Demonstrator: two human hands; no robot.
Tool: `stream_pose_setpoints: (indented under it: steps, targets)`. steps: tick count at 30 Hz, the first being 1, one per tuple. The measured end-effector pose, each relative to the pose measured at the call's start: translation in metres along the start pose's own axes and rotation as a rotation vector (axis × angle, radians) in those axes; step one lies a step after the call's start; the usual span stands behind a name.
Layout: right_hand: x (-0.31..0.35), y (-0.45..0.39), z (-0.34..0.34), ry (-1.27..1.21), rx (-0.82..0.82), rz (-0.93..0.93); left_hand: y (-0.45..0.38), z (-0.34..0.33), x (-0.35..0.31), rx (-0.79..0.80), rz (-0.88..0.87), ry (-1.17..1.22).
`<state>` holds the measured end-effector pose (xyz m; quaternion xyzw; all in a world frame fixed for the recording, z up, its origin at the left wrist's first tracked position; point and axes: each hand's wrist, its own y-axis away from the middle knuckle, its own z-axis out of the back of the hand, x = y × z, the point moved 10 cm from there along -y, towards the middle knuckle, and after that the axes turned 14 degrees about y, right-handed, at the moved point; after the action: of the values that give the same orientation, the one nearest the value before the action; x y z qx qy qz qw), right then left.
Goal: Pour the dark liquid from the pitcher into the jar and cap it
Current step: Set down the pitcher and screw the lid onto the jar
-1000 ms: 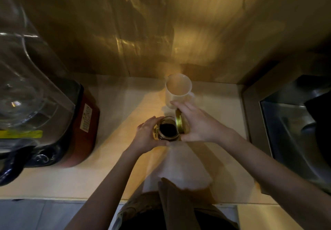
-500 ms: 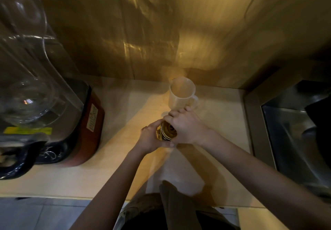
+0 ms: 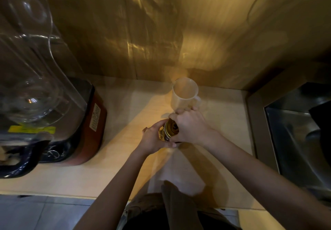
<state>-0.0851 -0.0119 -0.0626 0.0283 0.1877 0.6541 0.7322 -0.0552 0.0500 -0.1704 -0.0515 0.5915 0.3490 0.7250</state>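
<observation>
A small glass jar stands on the pale wooden counter, mostly hidden by my hands. My left hand wraps around its side. A gold metal lid sits on top of the jar, and my right hand grips it from above and from the right. The dark liquid inside is hidden under the lid. Just behind my hands stands a white pitcher with a handle, upright, and its inside looks pale.
A large blender with a clear jug and a red-brown base fills the left of the counter. A steel sink lies to the right. A wooden wall rises behind the pitcher. My clothing shows at the bottom edge.
My right hand brought the gold lid from beside the open jar down onto its mouth. The dark liquid, seen earlier, is now covered. My left hand stayed around the jar.
</observation>
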Motion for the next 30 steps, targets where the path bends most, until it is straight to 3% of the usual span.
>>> stream_pose_setpoints:
  steps: [20, 25, 30]
  targets:
    - [-0.014, 0.0, -0.006, -0.101, -0.01, -0.277, -0.001, 0.0, 0.002, -0.02, -0.011, 0.007]
    - [-0.018, 0.004, -0.006, -0.087, 0.008, -0.269, 0.0, 0.0, 0.003, -0.028, -0.017, 0.012]
    - [-0.043, 0.015, -0.018, -0.143, 0.169, -0.333, 0.0, -0.002, 0.0, -0.019, -0.024, 0.019]
